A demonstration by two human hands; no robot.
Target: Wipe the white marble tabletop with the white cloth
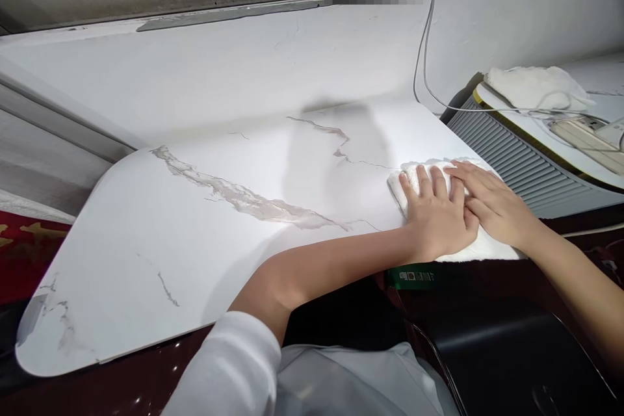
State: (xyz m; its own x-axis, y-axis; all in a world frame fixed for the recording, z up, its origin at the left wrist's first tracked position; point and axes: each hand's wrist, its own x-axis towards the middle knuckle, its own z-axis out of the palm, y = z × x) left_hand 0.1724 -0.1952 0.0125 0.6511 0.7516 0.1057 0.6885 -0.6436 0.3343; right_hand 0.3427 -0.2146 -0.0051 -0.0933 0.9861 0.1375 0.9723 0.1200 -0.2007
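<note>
A white cloth (412, 177) lies flat near the right edge of a white marble-patterned tabletop (205, 221). My left hand (433, 214) presses down on the cloth with its fingers spread, and my right hand (487, 198) lies beside it, partly over the left, also flat on the cloth. Most of the cloth is hidden under both hands.
To the right stands a grey ribbed appliance (517, 162) with a second white cloth (531, 86) and a power strip (587, 133) on top. A white cable (425, 45) runs up the wall. A green box (414, 276) shows below the table's edge. A black chair (511, 364) stands at lower right.
</note>
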